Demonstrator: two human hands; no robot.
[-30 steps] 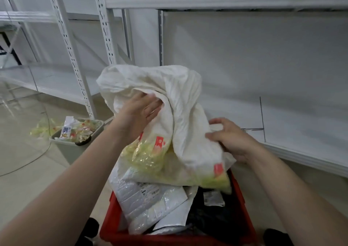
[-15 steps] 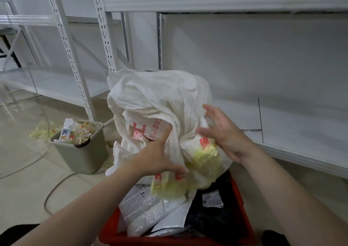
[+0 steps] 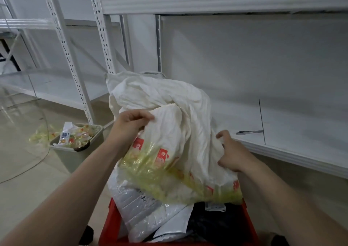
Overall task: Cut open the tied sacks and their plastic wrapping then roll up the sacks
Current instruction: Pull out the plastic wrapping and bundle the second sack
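A crumpled white sack (image 3: 169,110) with yellow-green and red printing along its lower part is held up over a red crate (image 3: 109,232). My left hand (image 3: 130,125) pinches a fold of the sack at its upper left, fingers curled. On the sack's right side, my right hand (image 3: 231,153) grips the cloth, thumb raised. Inside the crate, under the sack, lie clear plastic wrapping (image 3: 143,213) and something dark.
A grey bin (image 3: 79,155) full of yellow-green wrappers stands on the floor at left. White metal shelving (image 3: 282,132) runs behind and to the right, with a small metal tool (image 3: 248,132) lying on the lower shelf. Upright posts (image 3: 101,29) stand just behind the sack.
My left hand rose from the sack's lower middle to its upper left and now pinches a fold. My right hand dropped lower on the right side. The sack turned, showing more yellow-green print.
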